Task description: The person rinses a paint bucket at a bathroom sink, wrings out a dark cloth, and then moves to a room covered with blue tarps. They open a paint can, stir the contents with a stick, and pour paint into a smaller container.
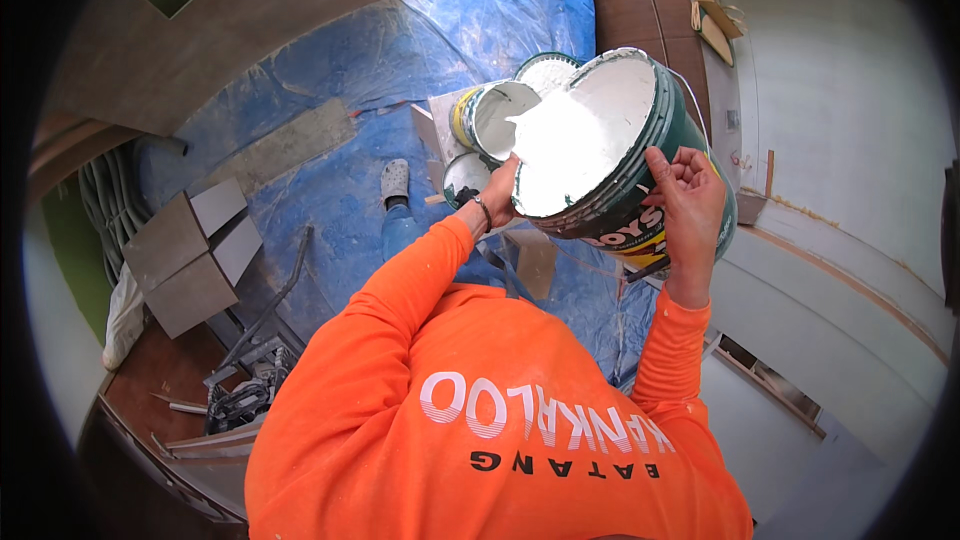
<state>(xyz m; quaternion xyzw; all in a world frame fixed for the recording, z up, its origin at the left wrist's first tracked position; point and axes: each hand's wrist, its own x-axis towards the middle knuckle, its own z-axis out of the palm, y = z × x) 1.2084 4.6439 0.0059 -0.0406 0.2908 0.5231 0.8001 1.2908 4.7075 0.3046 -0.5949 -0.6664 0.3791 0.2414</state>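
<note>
A large green bucket is tipped toward the left, its mouth facing a smaller yellow-and-green bucket. Thick white paint or compound lies inside the big one and reaches its lower lip. My left hand grips that lip at the near left; some of its fingers are hidden. On the bucket's right side, my right hand has its thumb at the ribbed rim and its fingers curled. A small container with white residue stands beside my left hand. Behind is another white-smeared bucket or lid.
Creased blue plastic sheeting covers the floor, with my shoe on it. To the left are an opened cardboard box, grey corrugated hoses and a heap of tools. A pale panelled wall stands at the right.
</note>
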